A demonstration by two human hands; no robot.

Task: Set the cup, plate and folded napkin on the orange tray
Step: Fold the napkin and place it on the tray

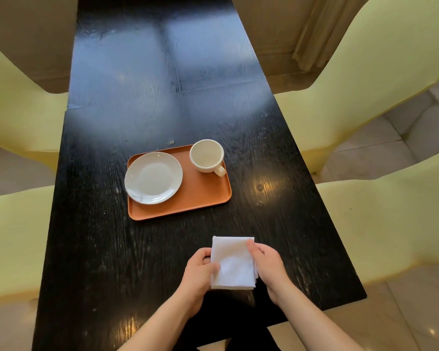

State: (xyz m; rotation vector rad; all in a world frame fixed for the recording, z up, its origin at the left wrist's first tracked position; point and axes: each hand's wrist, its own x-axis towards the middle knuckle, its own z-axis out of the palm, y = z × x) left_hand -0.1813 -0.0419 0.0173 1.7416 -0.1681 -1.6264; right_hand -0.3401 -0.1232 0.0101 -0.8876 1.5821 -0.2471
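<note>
You had both hands, left hand (200, 269) & right hand (268, 262), pinching the folded napkin (235, 264) edges; best kept square, dropped on the orange tray (203, 196) bare strip btw plate (153, 177) & cup (206, 155).

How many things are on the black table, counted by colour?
White or cream: 3, the plate, the cup and the napkin
Orange: 1, the tray
Total: 4

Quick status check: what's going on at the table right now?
Left hand and right hand both gripping folded napkin near table edge. Plate and cup on orange tray. Path to tray unobstructed.
</note>
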